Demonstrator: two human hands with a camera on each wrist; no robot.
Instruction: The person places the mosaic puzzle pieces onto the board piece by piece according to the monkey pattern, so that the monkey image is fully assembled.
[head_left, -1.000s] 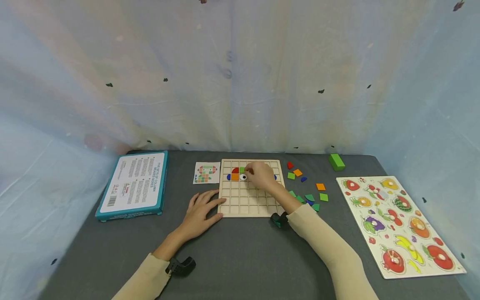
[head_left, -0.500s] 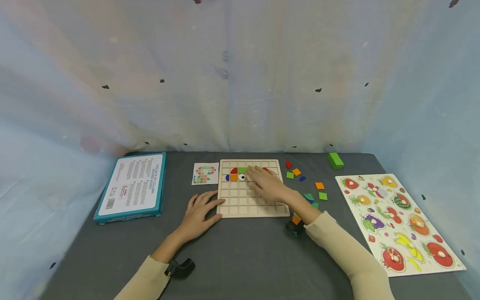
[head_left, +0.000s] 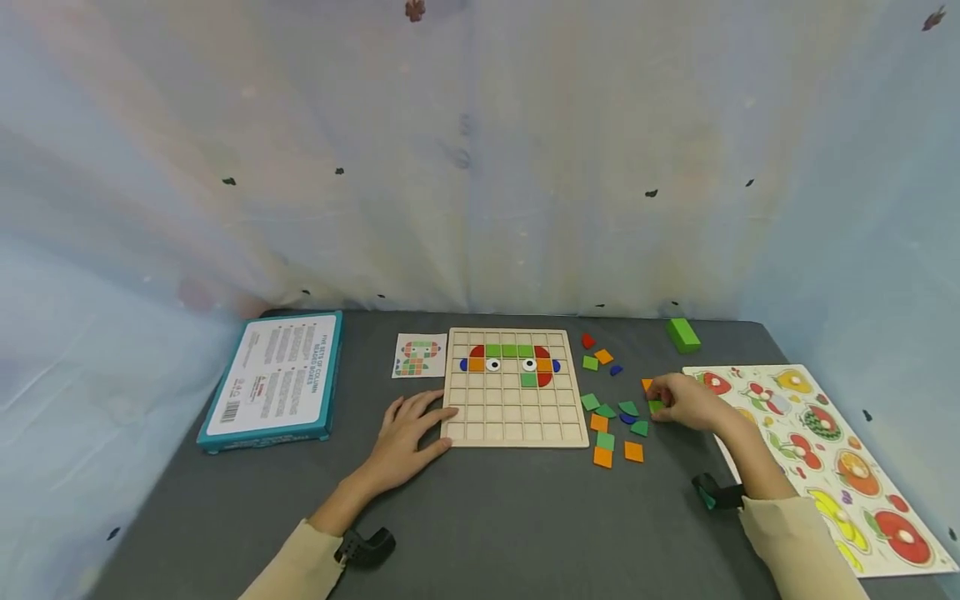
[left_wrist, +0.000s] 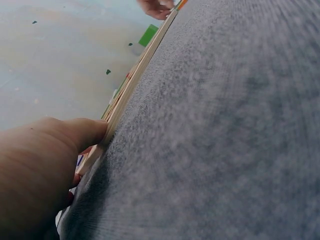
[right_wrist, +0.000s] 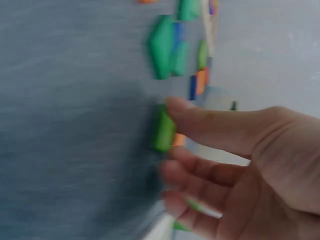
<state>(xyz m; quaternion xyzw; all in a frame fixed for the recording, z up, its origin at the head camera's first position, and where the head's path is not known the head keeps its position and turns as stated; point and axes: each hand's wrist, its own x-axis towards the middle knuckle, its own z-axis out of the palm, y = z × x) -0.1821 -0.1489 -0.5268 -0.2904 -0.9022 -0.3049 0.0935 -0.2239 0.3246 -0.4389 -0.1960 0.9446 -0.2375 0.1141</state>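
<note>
My left hand [head_left: 405, 437] rests at the left edge of the wooden grid board [head_left: 480, 425], thumb and fingers touching its rim, as the left wrist view also shows. Coloured tiles on the board's upper rows form a pattern: a run of green squares [head_left: 509, 351], red quarter rounds [head_left: 543, 380], orange squares, blue half rounds and two eye tiles [head_left: 492, 365]. To the right of the board, my right hand [head_left: 690, 404] has thumb and fingertips at opposite edges of a light green square tile [right_wrist: 164, 131], pinching it close to the table. The right wrist view is blurred.
Loose tiles lie right of the board, among them orange squares [head_left: 633, 452] and dark green pieces [head_left: 590, 402]. A pattern card [head_left: 418, 356] sits left of the board, beyond it a teal box [head_left: 273, 375]. A green block [head_left: 683, 335] and a fruit puzzle board [head_left: 862, 433] are at right.
My right hand has moved from the board's upper rows rightward to the light green tile, uncovering the green row and right eye tile. My left hand stays at the board's edge.
</note>
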